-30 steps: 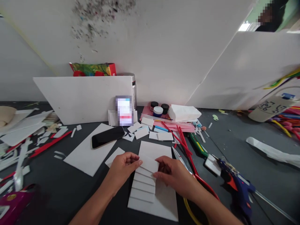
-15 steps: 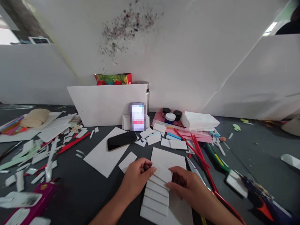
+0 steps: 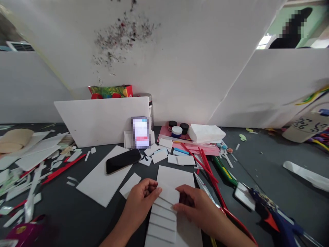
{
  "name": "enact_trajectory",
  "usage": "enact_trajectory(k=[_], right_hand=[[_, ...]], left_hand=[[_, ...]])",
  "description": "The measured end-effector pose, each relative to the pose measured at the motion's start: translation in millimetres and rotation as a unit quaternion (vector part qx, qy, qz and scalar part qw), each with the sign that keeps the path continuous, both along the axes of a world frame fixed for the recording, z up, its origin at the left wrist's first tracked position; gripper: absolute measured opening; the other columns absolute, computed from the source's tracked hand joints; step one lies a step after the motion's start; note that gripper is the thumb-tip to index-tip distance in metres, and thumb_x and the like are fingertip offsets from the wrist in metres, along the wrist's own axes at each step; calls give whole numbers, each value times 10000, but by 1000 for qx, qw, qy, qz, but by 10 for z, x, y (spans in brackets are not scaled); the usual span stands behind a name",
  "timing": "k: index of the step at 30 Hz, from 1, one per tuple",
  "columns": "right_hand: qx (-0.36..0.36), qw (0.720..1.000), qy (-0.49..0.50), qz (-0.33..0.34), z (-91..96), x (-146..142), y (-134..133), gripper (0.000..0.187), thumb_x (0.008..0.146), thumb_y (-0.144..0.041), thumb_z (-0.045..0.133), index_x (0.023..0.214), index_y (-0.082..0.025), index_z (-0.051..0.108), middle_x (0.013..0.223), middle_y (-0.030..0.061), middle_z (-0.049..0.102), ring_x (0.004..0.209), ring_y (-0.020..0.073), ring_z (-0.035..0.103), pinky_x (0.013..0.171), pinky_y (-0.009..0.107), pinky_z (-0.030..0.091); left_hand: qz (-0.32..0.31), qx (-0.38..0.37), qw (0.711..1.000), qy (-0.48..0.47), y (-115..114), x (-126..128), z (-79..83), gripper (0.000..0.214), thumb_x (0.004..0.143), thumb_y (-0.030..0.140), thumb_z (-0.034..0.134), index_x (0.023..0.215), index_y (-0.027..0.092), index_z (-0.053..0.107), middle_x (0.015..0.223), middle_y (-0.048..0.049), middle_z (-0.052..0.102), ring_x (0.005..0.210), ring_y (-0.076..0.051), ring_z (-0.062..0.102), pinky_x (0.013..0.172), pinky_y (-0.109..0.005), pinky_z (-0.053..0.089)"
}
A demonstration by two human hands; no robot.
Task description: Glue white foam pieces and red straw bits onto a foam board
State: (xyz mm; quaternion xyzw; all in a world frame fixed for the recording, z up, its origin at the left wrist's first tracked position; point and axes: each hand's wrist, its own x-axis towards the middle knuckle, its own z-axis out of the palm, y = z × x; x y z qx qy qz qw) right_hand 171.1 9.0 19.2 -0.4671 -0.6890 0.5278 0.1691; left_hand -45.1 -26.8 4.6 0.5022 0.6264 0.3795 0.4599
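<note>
My left hand (image 3: 141, 199) pinches the left corner of a small white board piece (image 3: 169, 193) between thumb and fingers. At the opposite edge, my right hand (image 3: 196, 206) grips the same piece, its thumb low near the corner. Beneath it, several overlapping white strips (image 3: 162, 224) form a stepped row down a larger white board (image 3: 174, 174). Whether the held piece touches the top strip, I cannot tell. Left of my left hand lies a loose white rectangle (image 3: 130, 184). Scissors (image 3: 204, 187) rest just beyond my right hand, partly covered by it.
A black phone (image 3: 123, 161) lies on a white sheet; a lit phone (image 3: 141, 132) leans on an upright board (image 3: 100, 120). Paint jars (image 3: 177, 131) stand behind. Red strips (image 3: 209, 164), a green cutter (image 3: 224, 171) and a dark blue glue gun (image 3: 277, 212) lie right. Scraps (image 3: 28, 185) litter the left.
The view has swung right, bringing a white bottle with handwriting into sight at the far right. Both hands keep their hold on the white piece, with hardly any shift relative to the board.
</note>
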Motion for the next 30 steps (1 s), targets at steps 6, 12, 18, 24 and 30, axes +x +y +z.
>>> enact_trajectory(k=[6, 12, 18, 24, 30], right_hand=[[-8, 1000, 2, -7, 21, -10, -2, 209, 805, -312, 711, 990, -215, 697, 646, -36, 621, 559, 132, 549, 518, 229, 381], [1, 1000, 7, -2, 30, -8, 1, 189, 801, -293, 718, 973, -216, 701, 632, -38, 612, 572, 133, 554, 515, 222, 383], [-28, 1000, 11, -7, 18, -4, -13, 197, 811, -295, 706, 993, -222, 685, 604, -54, 578, 491, 109, 511, 463, 210, 361], [-27, 999, 26, -15, 27, -7, -24, 267, 799, -287, 719, 1054, -226, 669, 661, -45, 613, 525, 116, 546, 492, 214, 388], [-3, 1000, 16, -9, 26, 2, -34, 222, 796, -306, 728, 999, -225, 686, 658, -39, 628, 553, 125, 563, 515, 218, 389]], left_hand=[[2, -6, 1000, -3, 12, 2, -2, 347, 840, 501, 611, 955, 180, 672, 874, -64, 714, 802, -229, 649, 709, -298, 488], [12, -3, 1000, -28, 3, -2, -39, 353, 833, 498, 626, 984, 182, 669, 889, -65, 728, 827, -236, 672, 703, -296, 502], [12, -16, 999, -25, -2, -1, -14, 379, 821, 508, 630, 998, 175, 672, 883, -72, 727, 779, -230, 662, 581, -270, 461], [12, -18, 999, -29, -6, -3, -6, 385, 830, 504, 624, 1021, 172, 656, 882, -69, 718, 804, -232, 661, 593, -272, 465], [14, -18, 999, -26, 4, -7, -15, 387, 820, 517, 632, 1011, 183, 674, 888, -65, 733, 791, -227, 666, 562, -257, 462]])
